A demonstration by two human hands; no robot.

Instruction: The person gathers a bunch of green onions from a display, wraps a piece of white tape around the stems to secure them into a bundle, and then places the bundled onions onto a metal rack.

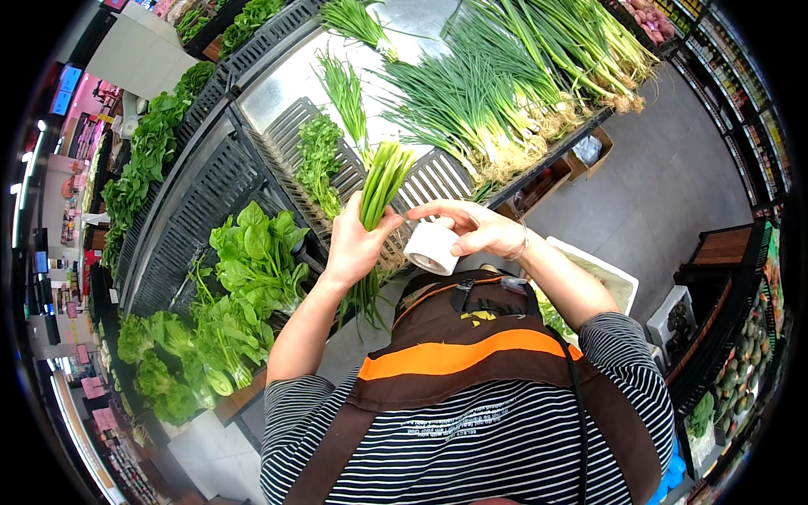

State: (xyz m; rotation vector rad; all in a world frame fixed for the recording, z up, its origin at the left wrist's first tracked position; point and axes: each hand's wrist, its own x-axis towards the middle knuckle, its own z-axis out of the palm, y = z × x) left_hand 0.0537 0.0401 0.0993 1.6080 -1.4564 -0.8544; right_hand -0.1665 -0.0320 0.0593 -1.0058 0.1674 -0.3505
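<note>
My left hand [358, 238] is closed around a bunch of garlic chives [386, 178]. Their pale green stem ends point up and away from me, and the darker leaves hang below the fist. In my right hand [481, 231] is a roll of white tape [433, 249], gripped between thumb and fingers just right of the bunch. The right index finger reaches toward the stems; whether it touches them or a strip of tape I cannot tell. Beyond my hands, a thin bunch of chives [347, 101] and some leafy herbs [318, 156] lie on the display stand.
Spring onions [480, 109] with roots fill the stand's right side, over its black slatted rack [433, 181]. Leafy greens [252, 261] stand at the left. A white foam box [619, 282] is by my right arm, and a cardboard box [593, 153] sits under the stand's edge.
</note>
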